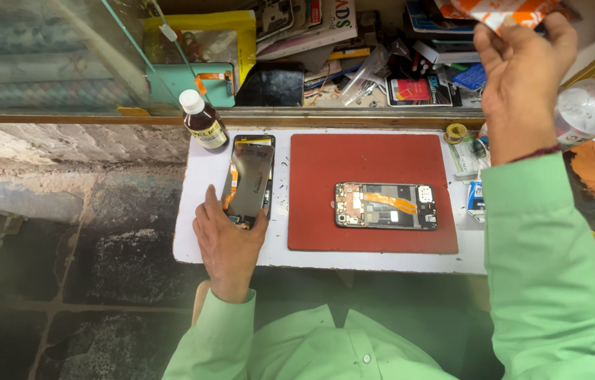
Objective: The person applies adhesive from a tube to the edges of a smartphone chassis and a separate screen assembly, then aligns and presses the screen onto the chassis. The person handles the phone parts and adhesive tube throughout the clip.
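You sit at a white worktable (199,169) with a red mat (311,211) spread across its middle. On the mat's right half lies an opened phone (385,206), back cover off, its boards and an orange flex strip exposed; judging by that, the teardown is well along and nothing is closed up again yet. To the left of the mat, on the bare white surface, lies a dark phone panel (249,179) with an orange ribbon along its left edge. Your left hand (225,239) rests on its near end, fingers spread loosely, steadying it, not clamping it. Your right hand (522,77) is raised at the far right, pinching an orange-and-white packet (501,10) between thumb and fingers. A small brown bottle (203,121) with a white cap stands just beyond the panel, untouched.
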